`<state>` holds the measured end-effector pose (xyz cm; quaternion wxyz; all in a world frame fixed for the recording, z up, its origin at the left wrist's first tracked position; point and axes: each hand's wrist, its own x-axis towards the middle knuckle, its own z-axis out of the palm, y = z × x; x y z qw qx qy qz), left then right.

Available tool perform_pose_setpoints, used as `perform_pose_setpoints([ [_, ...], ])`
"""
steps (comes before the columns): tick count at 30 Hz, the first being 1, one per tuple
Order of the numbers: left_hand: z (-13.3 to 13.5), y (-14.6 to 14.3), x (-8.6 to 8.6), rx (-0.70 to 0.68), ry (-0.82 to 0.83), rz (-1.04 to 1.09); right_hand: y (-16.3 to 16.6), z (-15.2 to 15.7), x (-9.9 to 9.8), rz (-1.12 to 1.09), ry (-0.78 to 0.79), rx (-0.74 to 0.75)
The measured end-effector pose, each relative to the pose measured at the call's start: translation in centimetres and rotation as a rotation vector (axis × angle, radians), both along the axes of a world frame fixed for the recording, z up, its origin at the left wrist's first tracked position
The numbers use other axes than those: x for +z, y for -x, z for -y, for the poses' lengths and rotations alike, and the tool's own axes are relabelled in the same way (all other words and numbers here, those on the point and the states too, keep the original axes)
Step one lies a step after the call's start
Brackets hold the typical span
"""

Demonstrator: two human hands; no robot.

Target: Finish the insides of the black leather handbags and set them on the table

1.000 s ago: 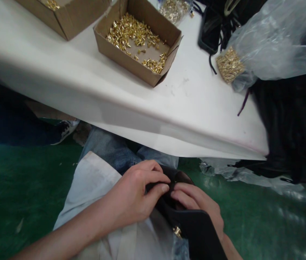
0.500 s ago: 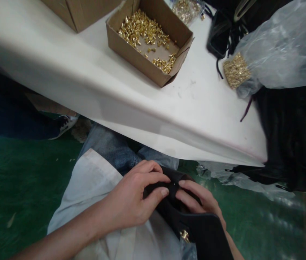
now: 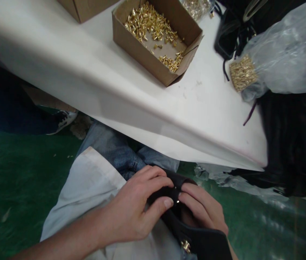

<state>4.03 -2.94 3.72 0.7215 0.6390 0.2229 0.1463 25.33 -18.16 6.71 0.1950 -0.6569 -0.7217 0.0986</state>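
A black bag [image 3: 208, 240], seemingly leather, rests over my lap with its mouth towards me and a gold clasp [image 3: 186, 246] on its front panel. My left hand [image 3: 142, 202] grips the bag's far edge, index finger and thumb curled around it. Across from it, my right hand [image 3: 204, 206] has its fingers hooked over the same edge, partly inside the opening. Between the fingertips of both hands a small shiny metal piece [image 3: 178, 201] glints; its kind is too small to make out. The inside of the bag is mostly hidden.
On the white table [image 3: 142, 97] stands an open cardboard box [image 3: 139, 47] of gold rivet-like studs. Right of it lie a black device [image 3: 226, 34] with cords and a plastic bag [image 3: 291, 50] beside gold pieces [image 3: 243, 73]. Another person's shoe [image 3: 65, 121] shows at left.
The view has shifted slightly. Both hands and the bag sit a little lower in the picture, and the shiny metal piece between my fingertips shows more clearly.
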Motion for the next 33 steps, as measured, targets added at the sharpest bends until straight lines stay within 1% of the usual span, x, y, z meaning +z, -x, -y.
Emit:
perform_pose_setpoints([
  [3, 0.4, 0.0, -0.1, -0.002, 0.020, -0.001, 0.0, -0.1, -0.3, -0.031, -0.019, 0.054],
  [6, 0.6, 0.0, -0.1, 0.001, 0.008, 0.010, -0.1, -0.1, 0.1, -0.055, -0.017, 0.035],
  [10, 0.6, 0.0, -0.1, -0.008, 0.006, 0.016, 0.1, 0.0, 0.8, -0.028, 0.068, 0.013],
  [12, 0.5, 0.0, -0.1, -0.012, 0.010, 0.013, 0.2, 0.1, 0.9, 0.000, 0.102, 0.004],
  [14, 0.4, -0.1, -0.1, -0.010, 0.014, 0.007, 0.2, 0.1, 0.6, 0.020, 0.076, -0.018],
  [18, 0.2, -0.2, -0.1, -0.011, 0.018, 0.004, 0.1, -0.2, 0.3, 0.050, 0.015, 0.007],
  [22, 0.0, -0.3, -0.1, -0.009, 0.033, -0.010, -0.5, -0.7, 1.0, 0.054, 0.098, 0.042],
  [25, -0.2, -0.3, 0.0, 0.000, 0.029, -0.017, -0.7, -0.8, 1.3, 0.062, 0.117, 0.069],
  [29, -0.4, -0.6, -0.4, -0.001, 0.041, -0.001, 0.2, -0.7, 0.7, 0.051, 0.046, 0.003],
  [31, -0.5, -0.9, -1.0, 0.044, 0.040, -0.028, 1.1, -0.8, 0.4, 0.035, 0.013, -0.051],
  [33, -0.7, -1.4, -1.7, 0.079, 0.002, -0.038, 1.9, -0.9, 0.3, 0.025, 0.010, -0.133],
])
